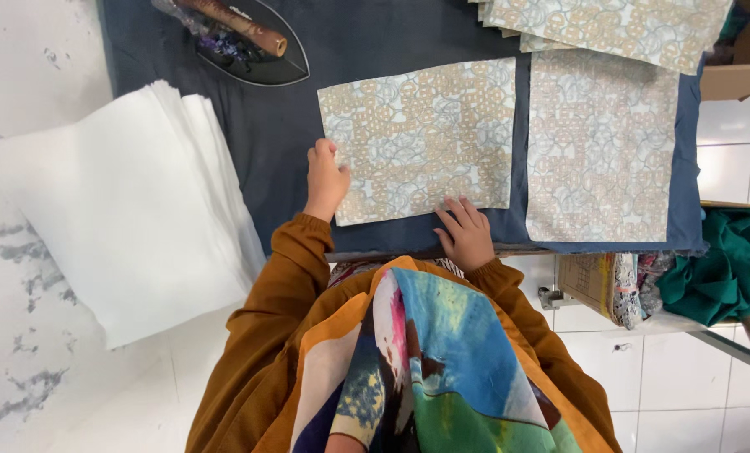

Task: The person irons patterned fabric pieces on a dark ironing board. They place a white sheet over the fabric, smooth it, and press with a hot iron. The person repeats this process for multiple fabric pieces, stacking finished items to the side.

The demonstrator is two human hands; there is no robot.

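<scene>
Seen from overhead, mid-frame: printed square (pixel 421 138) lying flat on a blue pad (pixel 375 33), patterned in tan rings and pale blue-grey lines. Left hand (pixel 326 178) at the square's left edge, fingers curled in loosely, thumb side against the cloth; impossible to tell whether pinching the edge or only touching it. Right hand (pixel 467 235) below the square's lower right corner, fingers (pixel 457 210) spread and fairly flat, tips on or just at the bottom edge, holding nothing.

Just right of centre, a second square (pixel 601 159) of the same print, beside the first with a narrow strip of blue between. At upper right, a fanned stack of matching pieces (pixel 626 25), partly cut off by the frame. At upper left, an iron (pixel 241 38) resting on the pad, well apart from both hands. At left, a thick pile of white sheets (pixel 132 210), its near corner hanging over pale floor. At lower right, bundled green cloth (pixel 727 260) on a lower shelf.

Judging by the hands alone: squaring and flattening the piece on the pad, with pressing not yet begun. Further handling likely to call for an even touch from both hands, keeping edges straight, the cloth free of creases and the gap to its neighbour clear.
</scene>
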